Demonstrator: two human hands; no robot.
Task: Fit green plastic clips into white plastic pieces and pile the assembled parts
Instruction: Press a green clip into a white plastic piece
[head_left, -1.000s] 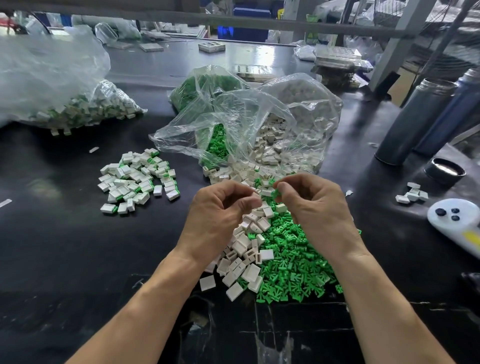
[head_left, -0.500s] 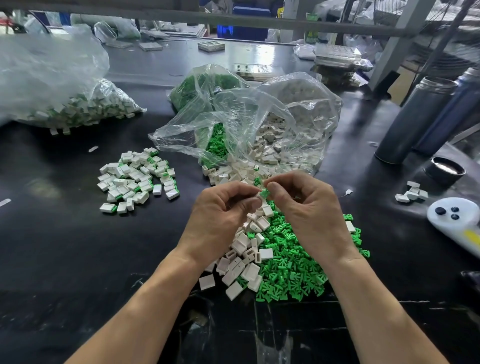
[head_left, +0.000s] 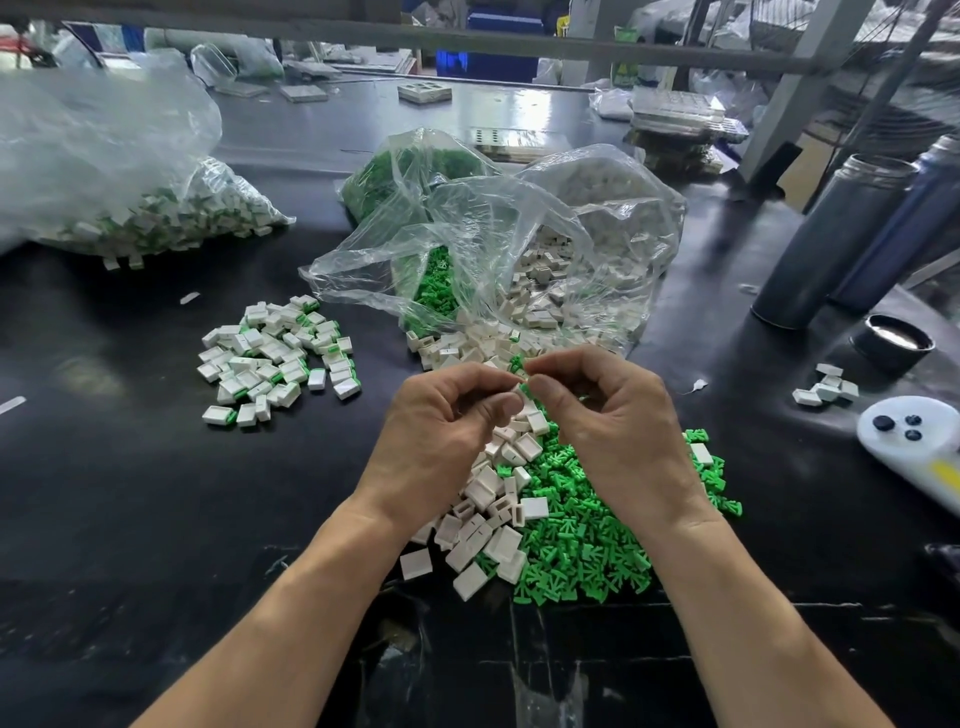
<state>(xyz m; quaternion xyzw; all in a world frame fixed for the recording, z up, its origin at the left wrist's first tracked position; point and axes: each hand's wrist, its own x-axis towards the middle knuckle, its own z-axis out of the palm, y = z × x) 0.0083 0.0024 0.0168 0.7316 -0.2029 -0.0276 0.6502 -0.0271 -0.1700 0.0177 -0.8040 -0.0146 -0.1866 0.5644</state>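
Since a second ago both my hands closed together: left hand (head_left: 441, 431) curls around a white piece (head_left: 515, 391), right hand (head_left: 608, 415) pinches a green clip (head_left: 524, 388) against it, above the loose heap (head_left: 545, 509).

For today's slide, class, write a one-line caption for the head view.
Both hands, left hand and right hand, join a green clip to a white piece above loose parts, assembled pile alongside.

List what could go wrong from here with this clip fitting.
1. The green clip is only pinched at the fingertips between the left hand and right hand; it may slip into the loose green clips below.
2. White pieces and green clips overlap, so picking may be slow.
3. The assembled pile lies spread out; parts may scatter.
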